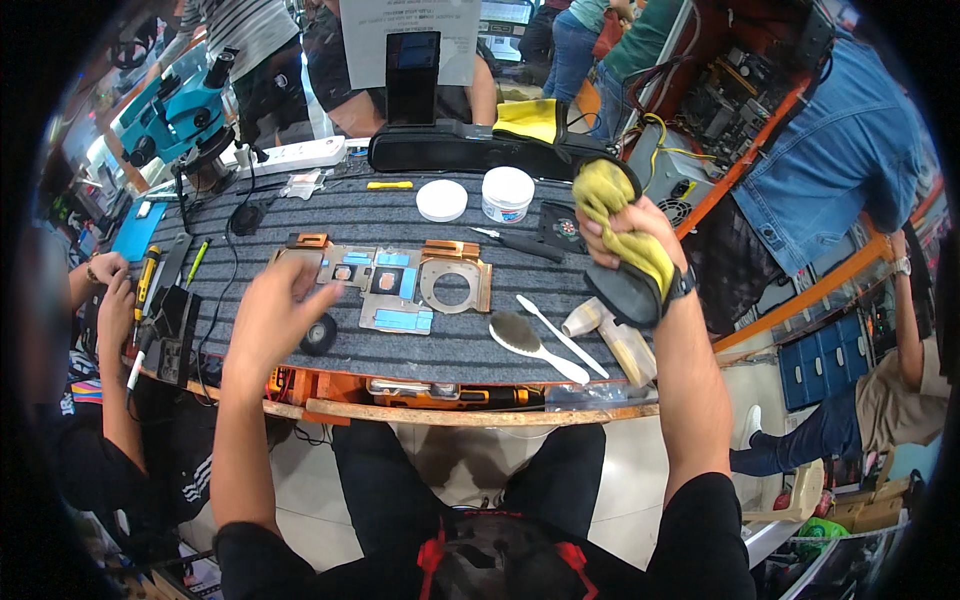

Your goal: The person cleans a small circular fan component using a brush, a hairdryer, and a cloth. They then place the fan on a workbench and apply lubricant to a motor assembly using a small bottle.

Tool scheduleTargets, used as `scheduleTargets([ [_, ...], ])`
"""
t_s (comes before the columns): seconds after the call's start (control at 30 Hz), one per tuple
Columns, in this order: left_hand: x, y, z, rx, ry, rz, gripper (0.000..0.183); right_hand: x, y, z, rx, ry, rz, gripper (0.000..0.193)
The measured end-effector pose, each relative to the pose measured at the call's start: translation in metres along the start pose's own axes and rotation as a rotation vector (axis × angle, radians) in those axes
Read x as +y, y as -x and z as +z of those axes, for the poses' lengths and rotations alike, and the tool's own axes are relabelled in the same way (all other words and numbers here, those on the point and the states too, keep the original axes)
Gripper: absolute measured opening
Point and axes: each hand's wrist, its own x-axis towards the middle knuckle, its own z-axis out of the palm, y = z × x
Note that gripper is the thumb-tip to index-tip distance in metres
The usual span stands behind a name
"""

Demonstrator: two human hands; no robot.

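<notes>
Working remotely, I appear mid-wipe: my right hand [645, 228] bunches a yellow cloth [601, 190] in curled fingers, toward 2 o'clock from the metal cooler [385, 283] on the surface [340, 205]; my left hand [272, 308], fingers loosely spread at its 9 o'clock, should steady it next.

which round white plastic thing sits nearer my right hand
The cylindrical white tub with blue labelling; the flat round white lid lies left of it, farther from your right hand.

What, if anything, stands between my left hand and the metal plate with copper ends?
Nothing visible does. Your left hand overlaps the left end of the metal plate in view; whether they touch, I can't tell. The round black object lies nearer you, off that path.
</notes>
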Motion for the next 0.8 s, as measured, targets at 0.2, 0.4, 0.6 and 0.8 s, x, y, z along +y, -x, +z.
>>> scheduleTargets([
  [0.2, -0.036, 0.069, 0.05, 0.249, -0.252, 0.057, 0.069, 0.005, 0.044, 0.053, -0.03, -0.108, -0.068, 0.044],
  [0.4, -0.05, 0.071, 0.066, 0.309, -0.265, 0.028, 0.068, 0.003, 0.052, 0.07, 0.123, 0.093, -0.138, 0.04],
  [0.6, -0.047, 0.069, 0.053, 0.268, -0.025, 0.026, 0.05, 0.002, -0.021, 0.016, 0.32, 1.264, -0.187, 0.036],
  [0.8, -0.034, 0.09, 0.055, 0.137, 0.993, -0.028, 0.046, 0.017, -0.113, 0.018, 0.228, 2.01, 0.201, 0.038],
])
